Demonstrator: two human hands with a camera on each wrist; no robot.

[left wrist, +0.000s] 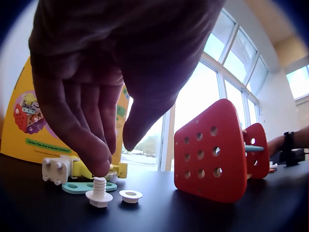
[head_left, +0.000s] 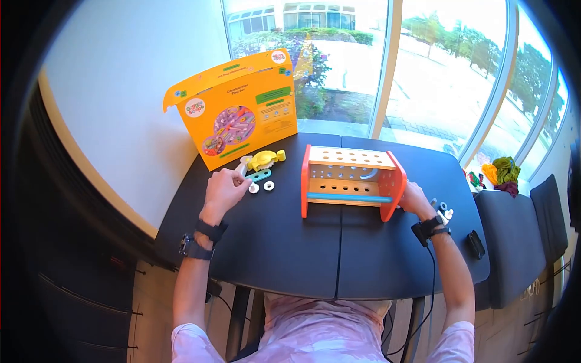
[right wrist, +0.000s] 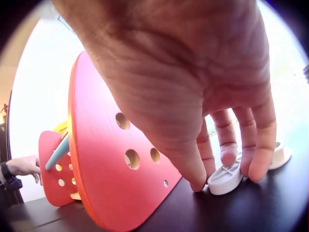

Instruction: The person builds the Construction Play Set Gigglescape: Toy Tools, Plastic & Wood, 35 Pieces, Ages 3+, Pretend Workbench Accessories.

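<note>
My left hand hangs over a white screw standing on its head, thumb and fingers apart, a fingertip at or just above its threaded top. Beside it lie a white ring, a teal strip with holes and yellow pieces with a white block. My right hand has its fingertips around a white oval piece on the table, next to the red side panel of the toy bench. Another white round piece is partly hidden behind the fingers.
An orange box stands at the back left of the black table. To the right of my right wrist are small white and blue pieces and a black case. Windows rise behind the table; dark chairs stand at the right.
</note>
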